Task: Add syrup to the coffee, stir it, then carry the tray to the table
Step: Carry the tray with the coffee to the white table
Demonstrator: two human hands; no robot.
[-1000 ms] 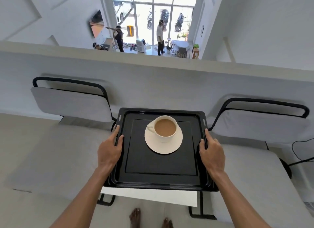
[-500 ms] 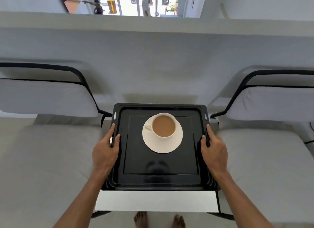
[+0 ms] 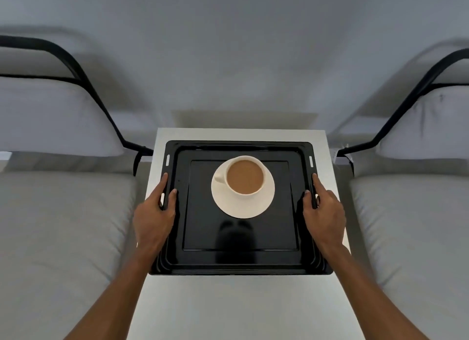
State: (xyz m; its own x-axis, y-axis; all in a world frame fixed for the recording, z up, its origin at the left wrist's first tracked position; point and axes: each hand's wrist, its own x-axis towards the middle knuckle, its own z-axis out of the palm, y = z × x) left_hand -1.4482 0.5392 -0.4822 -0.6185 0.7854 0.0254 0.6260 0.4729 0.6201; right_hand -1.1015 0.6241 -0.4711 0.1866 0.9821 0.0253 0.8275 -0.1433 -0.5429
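A black rectangular tray point(image 3: 241, 261) lies over the far half of a small white table point(image 3: 236, 301). On the tray stands a white cup point(image 3: 245, 176) full of light-brown coffee, set on a white saucer point(image 3: 243, 207) with its handle to the left. My left hand point(image 3: 154, 218) grips the tray's left rim, thumb on top. The right rim is gripped the same way by my right hand point(image 3: 323, 213). No syrup or stirrer is in view.
Two grey cushioned seats with black metal frames flank the table, one on the left point(image 3: 58, 225) and one on the right point(image 3: 416, 225). A grey wall point(image 3: 233, 60) rises right behind the table.
The tray has moved forward and down over the white table. My view has tilted down, so the window and the people beyond the wall are out of sight. Both hands keep their grip.
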